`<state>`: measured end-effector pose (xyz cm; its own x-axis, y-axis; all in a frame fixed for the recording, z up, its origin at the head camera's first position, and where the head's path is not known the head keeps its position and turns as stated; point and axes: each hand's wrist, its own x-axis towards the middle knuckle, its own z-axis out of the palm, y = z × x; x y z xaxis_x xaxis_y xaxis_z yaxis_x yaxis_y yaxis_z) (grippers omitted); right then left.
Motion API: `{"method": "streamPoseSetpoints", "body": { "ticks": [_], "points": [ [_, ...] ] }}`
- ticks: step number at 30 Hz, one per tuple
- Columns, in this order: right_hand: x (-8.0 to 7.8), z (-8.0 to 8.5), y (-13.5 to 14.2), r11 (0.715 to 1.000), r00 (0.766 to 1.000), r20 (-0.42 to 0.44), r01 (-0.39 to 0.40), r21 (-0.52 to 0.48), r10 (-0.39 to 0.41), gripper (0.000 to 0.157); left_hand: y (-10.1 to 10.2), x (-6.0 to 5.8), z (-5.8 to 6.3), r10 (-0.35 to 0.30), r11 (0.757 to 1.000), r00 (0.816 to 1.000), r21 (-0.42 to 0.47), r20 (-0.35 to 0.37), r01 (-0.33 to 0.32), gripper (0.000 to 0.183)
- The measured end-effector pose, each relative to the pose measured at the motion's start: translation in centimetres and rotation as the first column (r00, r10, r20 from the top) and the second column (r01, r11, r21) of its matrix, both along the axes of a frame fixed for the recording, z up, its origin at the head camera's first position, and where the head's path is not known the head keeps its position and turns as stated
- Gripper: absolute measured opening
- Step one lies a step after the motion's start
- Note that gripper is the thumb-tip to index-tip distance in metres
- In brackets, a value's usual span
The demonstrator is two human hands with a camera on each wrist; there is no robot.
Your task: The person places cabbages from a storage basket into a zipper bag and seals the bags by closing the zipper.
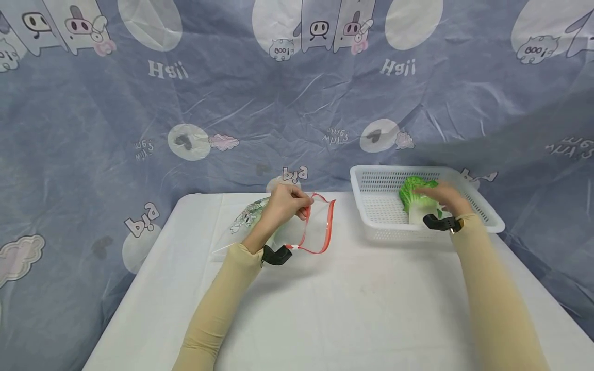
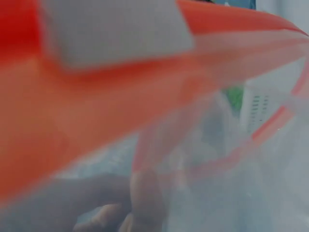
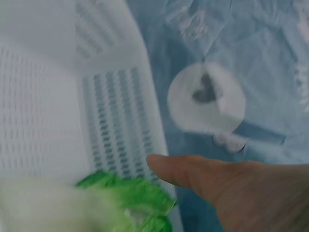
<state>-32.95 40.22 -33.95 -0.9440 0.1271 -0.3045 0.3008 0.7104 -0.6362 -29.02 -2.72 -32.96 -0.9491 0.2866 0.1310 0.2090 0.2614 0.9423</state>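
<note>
the person's left hand [image 1: 284, 203] pinched the red-trimmed mouth of a clear bag [image 1: 292, 232], which lay toward the tabletop's [image 1: 352, 309] far left corner with something green inside; that hand and wrist hid part of it. the right hand [image 1: 443, 196], fingers extended and clasping nothing, was over a leafy green vegetable [image 1: 421, 208] in a white basket [image 1: 380, 201] at the far right corner; i couldn't tell whether it touched the leaves. the basket's near wall stood in front of the vegetable, and a printed cloth [image 1: 260, 103] hung behind the far edge.
</note>
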Motion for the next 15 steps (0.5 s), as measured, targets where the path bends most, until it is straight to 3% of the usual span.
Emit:
{"method": "streamPoseSetpoints", "body": {
  "ticks": [5,9,12,15],
  "points": [
    [-1.5,-0.7,1.8,0.997,0.987,0.161,-0.01,0.077,-0.003,0.107,0.4,0.1,-0.2,-0.041,0.999,0.998,0.0,0.042,0.041,0.009],
    [-2.8,-1.4,2.6,0.988,0.97,0.239,-0.079,0.133,0.045,0.102,0.6,0.1,-0.4,-0.074,0.997,0.995,0.004,0.067,0.073,0.007],
    [-3.7,-2.2,3.0,0.984,0.968,0.246,-0.079,0.16,0.037,0.076,0.6,0.1,-0.4,-0.091,0.996,0.993,0.002,0.073,0.091,0.007],
    [-4.1,-2.7,2.9,0.99,0.974,0.226,-0.015,0.14,-0.017,0.054,0.5,0.1,-0.3,-0.089,0.996,0.994,-0.002,0.067,0.09,0.007]
  ]
}}
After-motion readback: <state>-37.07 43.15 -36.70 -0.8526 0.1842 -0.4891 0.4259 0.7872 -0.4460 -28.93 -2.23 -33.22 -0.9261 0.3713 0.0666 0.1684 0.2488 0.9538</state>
